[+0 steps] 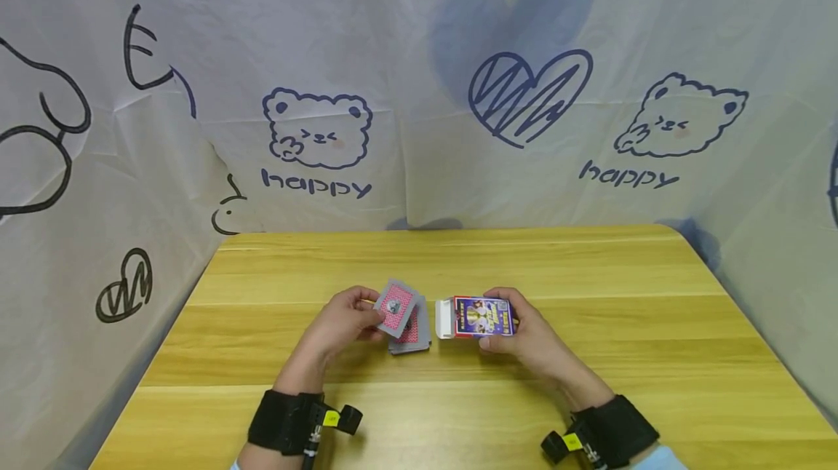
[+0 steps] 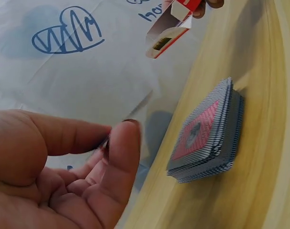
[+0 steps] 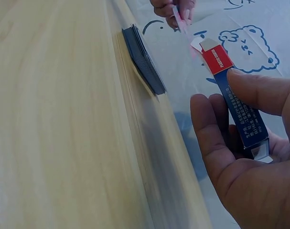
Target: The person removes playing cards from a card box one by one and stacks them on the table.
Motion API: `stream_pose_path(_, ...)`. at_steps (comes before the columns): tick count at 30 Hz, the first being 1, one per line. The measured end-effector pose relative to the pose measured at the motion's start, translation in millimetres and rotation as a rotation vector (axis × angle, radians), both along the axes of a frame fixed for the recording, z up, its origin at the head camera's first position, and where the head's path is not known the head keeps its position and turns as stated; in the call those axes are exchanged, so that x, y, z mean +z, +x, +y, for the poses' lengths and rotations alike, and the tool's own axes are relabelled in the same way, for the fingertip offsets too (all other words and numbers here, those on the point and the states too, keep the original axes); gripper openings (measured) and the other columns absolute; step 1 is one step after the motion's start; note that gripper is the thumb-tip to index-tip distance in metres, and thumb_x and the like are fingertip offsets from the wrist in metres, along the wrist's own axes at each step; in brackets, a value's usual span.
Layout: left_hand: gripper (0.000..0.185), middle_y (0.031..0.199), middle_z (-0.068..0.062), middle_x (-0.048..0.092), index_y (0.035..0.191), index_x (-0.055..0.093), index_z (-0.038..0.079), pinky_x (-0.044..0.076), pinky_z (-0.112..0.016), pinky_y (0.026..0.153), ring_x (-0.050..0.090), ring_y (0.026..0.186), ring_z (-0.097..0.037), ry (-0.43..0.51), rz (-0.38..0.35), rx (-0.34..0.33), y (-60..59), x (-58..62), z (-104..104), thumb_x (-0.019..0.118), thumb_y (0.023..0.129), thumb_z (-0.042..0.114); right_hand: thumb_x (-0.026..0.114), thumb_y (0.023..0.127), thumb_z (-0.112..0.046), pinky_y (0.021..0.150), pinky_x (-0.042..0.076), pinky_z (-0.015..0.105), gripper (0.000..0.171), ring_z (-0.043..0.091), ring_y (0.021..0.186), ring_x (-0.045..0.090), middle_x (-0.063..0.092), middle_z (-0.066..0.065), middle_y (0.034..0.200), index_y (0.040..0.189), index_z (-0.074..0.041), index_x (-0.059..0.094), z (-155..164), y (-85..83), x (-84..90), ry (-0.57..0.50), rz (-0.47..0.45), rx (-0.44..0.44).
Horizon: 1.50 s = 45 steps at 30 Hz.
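My left hand (image 1: 347, 321) pinches a playing card (image 1: 396, 308) with a pink patterned back and grey border between thumb and fingers. In the left wrist view that card shows nearly edge-on and blurred beyond the fingertips. Under it, a stack of the same playing cards (image 2: 202, 133) lies on the table, slightly uneven at the sides. To the right, my right hand (image 1: 520, 324) grips a blue and red card box (image 1: 483, 316) by its sides. The box's white flap end (image 1: 445, 319) is open and faces the stack. In the right wrist view the box (image 3: 240, 105) is tilted, its narrow printed side showing.
The wooden table (image 1: 511, 412) extends to a white cloth backdrop (image 1: 419, 186) with drawn bears and hearts. Black straps with small cameras circle both wrists, the left strap (image 1: 281, 423) and the right strap (image 1: 618, 430).
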<state>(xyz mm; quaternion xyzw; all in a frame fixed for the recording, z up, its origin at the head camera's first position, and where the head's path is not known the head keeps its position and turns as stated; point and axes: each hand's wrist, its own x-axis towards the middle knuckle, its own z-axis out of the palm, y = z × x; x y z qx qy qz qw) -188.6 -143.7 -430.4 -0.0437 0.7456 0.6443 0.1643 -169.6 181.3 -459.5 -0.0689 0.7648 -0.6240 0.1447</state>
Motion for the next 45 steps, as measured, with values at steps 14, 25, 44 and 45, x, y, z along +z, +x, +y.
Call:
stream_pose_path(14,0.015,0.098,-0.013,0.066,0.111,0.068,-0.005,0.059,-0.036,0.071,0.064,0.08,-0.022,-0.112,0.042,0.027,2.1,-10.3,5.6,0.064,0.099,0.004,0.081,0.09,0.0,0.09,0.058,0.034,0.075,0.031,0.115,0.058,0.05,0.025,0.14,0.152,-0.01,0.04,0.8,-1.3,-1.3,-0.003,-0.007,0.002)
stream_pose_path(25,0.023,0.099,-0.012,0.067,0.12,0.068,-0.003,0.055,-0.033,0.072,0.062,0.082,-0.021,-0.148,0.049,0.072,-0.1,-14.7,6.1,0.063,0.099,0.004,0.081,0.09,-0.001,0.089,0.059,0.034,0.073,0.031,0.116,0.058,0.049,0.024,0.14,0.151,-0.013,0.042,0.1,-0.1,-0.8,0.001,-0.01,0.0)
stream_pose_path(44,0.019,0.084,-0.012,0.071,0.118,0.067,-0.005,0.057,-0.027,0.063,0.065,0.069,-0.015,-0.147,0.001,0.045,-2.4,-24.4,7.9,0.068,0.101,0.004,0.083,0.089,-0.001,0.091,0.054,0.033,0.074,0.03,0.114,0.058,0.052,0.024,0.136,0.15,-0.012,0.043,1.0,-1.7,-3.1,0.021,0.006,0.013)
stream_pose_path(45,0.019,0.083,-0.012,0.071,0.117,0.066,-0.005,0.056,-0.027,0.063,0.065,0.069,-0.015,-0.147,-0.002,0.044,-2.3,-24.7,8.5,0.069,0.1,0.003,0.083,0.089,-0.002,0.09,0.054,0.033,0.074,0.03,0.113,0.058,0.052,0.024,0.136,0.15,-0.012,0.043,0.9,-1.7,-3.1,0.023,0.009,0.015)
